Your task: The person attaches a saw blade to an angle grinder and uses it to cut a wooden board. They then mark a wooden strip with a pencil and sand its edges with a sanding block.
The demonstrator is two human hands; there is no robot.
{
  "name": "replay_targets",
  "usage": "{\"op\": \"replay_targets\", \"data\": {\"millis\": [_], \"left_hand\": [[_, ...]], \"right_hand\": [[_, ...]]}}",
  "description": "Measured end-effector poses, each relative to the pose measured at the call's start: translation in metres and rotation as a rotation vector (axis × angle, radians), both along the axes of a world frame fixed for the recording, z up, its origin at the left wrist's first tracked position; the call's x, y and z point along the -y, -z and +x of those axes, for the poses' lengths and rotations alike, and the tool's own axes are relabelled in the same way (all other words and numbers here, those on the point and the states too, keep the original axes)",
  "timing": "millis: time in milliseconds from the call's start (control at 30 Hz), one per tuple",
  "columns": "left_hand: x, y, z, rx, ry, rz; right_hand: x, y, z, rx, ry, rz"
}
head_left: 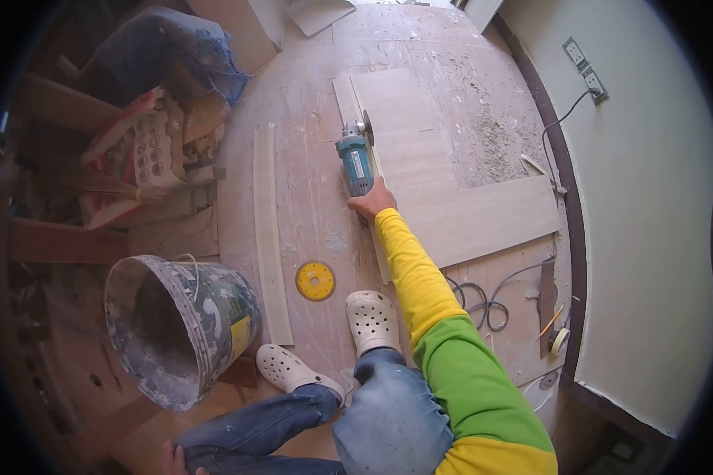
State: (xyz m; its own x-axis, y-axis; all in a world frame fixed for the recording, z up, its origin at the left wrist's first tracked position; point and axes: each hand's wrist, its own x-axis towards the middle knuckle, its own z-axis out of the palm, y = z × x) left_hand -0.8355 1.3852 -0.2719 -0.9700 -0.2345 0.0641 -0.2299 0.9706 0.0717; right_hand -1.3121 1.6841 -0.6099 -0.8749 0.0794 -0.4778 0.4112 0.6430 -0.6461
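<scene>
fingers of the right hand are wrapped right round the back end of a teal angle grinder, and from where i stand that's a solid hold! look at the wheel, standing edge-on near the seam between a big pale slab and a narrow pale strip. behind the grip, a yellow and green sleeve stretches out straight. over to the left hand: just a few fingers showing, up against the jeans, and whether they hold anything, i cannot tell. further out, a yellow disc lies flat on the floor near the pale clogs, a long strip just beside it, a spattered bucket past that. across on the right, dark cable loops by the slab, then comes a pencil near a roll of tape. grit is scattered beyond the slab, and there's a plug in the wall socket!
</scene>
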Motion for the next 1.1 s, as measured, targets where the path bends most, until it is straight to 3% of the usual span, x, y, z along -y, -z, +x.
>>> {"op": "replay_targets", "data": {"millis": [233,767,1100], "left_hand": [[-0.002,0.000,-0.005,0.004,-0.001,-0.021],[-0.002,0.000,0.002,-0.029,0.016,0.002],[-0.001,0.000,0.000,-0.003,0.002,-0.009]], "right_hand": [[0.005,0.000,-0.024,0.028,0.023,-0.015],[-0.016,0.002,0.082,0.033,-0.009,-0.018],[-0.004,0.001,0.017,0.016,-0.006,0.005]]}}
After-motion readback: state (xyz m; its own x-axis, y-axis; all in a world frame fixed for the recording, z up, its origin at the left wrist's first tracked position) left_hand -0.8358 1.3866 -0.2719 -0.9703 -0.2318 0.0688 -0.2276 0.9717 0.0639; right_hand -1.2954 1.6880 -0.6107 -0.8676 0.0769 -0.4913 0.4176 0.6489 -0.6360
